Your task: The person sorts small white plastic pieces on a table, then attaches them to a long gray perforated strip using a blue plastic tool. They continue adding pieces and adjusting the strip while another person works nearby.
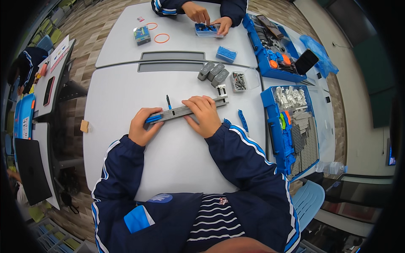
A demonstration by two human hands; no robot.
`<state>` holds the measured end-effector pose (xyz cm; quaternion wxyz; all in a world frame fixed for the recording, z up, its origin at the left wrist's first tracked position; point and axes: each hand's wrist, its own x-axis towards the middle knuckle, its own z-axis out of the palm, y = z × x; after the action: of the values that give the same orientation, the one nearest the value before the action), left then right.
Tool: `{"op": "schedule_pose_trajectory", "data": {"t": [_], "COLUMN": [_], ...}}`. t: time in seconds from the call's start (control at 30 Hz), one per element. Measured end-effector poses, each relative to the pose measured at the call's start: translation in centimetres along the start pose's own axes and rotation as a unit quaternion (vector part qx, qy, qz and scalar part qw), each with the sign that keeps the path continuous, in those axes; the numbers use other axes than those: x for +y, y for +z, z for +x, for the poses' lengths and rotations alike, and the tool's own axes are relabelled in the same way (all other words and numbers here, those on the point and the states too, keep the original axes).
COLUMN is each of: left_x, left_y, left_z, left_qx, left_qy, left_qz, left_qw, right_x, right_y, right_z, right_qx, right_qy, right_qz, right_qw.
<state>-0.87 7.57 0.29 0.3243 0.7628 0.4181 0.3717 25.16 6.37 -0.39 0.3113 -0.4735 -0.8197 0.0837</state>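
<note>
A long grey building-set beam assembly (176,112) lies slantwise across the white table, its right end farther away. My left hand (142,127) is closed around its left end, beside short blue beams (154,119). My right hand (203,114) grips it toward the right, with fingers over the top and thumb on the near side. Past that hand, a white connector piece (221,90) stands up at the assembly's far end. A thin black-and-blue axle piece (168,102) sticks up at the far side, between my hands. Blue curved beams (243,120) lie right of my right wrist.
Several grey blocks (213,72) and a clear box of small pins (239,81) stand beyond my right hand. Blue parts trays (270,139) line the right side. Across the table, another person's hands (209,21) reach into a small box (208,30). Orange rings (161,38) lie far left.
</note>
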Motion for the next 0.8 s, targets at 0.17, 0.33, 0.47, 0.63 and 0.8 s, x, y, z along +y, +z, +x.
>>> {"op": "schedule_pose_trajectory", "data": {"t": [0.17, 0.33, 0.47, 0.63, 0.8], "left_x": [-0.2, -0.4, -0.2, -0.1, -0.1], "left_y": [0.0, 0.3, 0.3, 0.3, 0.3], "left_z": [0.2, 0.1, 0.0, 0.2, 0.2], "left_qx": [0.002, 0.013, 0.007, 0.012, 0.015], "left_qy": [0.009, 0.009, -0.009, 0.005, -0.003], "left_qz": [0.004, 0.010, 0.015, 0.014, 0.012], "left_qw": [1.000, 1.000, 1.000, 1.000, 1.000], "right_x": [-0.3, 11.8, 29.7, 44.6, 46.7], "right_y": [-2.7, -20.7, -32.9, -32.4, -31.8], "right_z": [1.2, 0.9, -3.4, -7.4, -8.0], "right_qx": [0.086, 0.363, 0.437, 0.327, 0.231], "right_qy": [-0.026, 0.115, 0.383, 0.364, 0.429], "right_qz": [0.037, -0.076, -0.273, -0.227, -0.160], "right_qw": [0.995, 0.921, 0.767, 0.842, 0.859]}}
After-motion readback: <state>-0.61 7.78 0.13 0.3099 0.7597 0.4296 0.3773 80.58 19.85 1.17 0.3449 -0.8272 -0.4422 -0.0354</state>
